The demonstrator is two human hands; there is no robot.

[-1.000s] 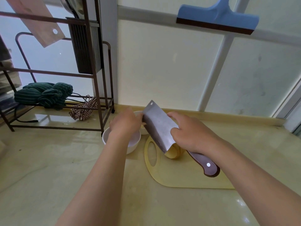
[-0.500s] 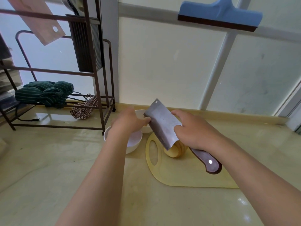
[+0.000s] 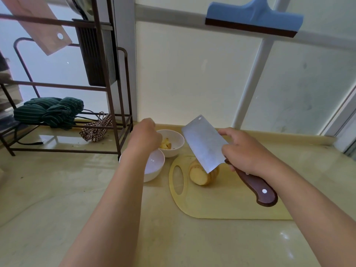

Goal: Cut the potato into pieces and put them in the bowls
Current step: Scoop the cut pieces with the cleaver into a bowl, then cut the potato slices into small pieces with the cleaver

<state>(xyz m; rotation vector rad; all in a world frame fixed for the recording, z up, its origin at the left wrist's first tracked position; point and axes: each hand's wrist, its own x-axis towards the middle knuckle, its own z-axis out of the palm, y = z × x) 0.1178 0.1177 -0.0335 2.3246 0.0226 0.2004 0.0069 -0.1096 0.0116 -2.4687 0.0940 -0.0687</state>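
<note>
While the right hand (image 3: 248, 153) grips a cleaver (image 3: 204, 143) tilted over the potato (image 3: 200, 175), the left hand (image 3: 144, 135) hovers at the far bowl (image 3: 178, 138).
Cut pieces (image 3: 166, 145) lie in that bowl; the potato sits on the cutting board (image 3: 221, 205) on the tabletop (image 3: 57, 189), near the second bowl (image 3: 157, 166). The left fingers are hidden, their grip unclear.

A green striped cloth (image 3: 48, 110) lies on the metal rack (image 3: 63, 150), a blue squeegee (image 3: 254, 18) above.

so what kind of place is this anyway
Most likely a home kitchen counter: a steel cleaver with a brown wooden handle is held over a pale yellow potato on a pale yellow plastic cutting board, with a round white ceramic bowl beside it and a dark metal dish rack at the left.
</note>
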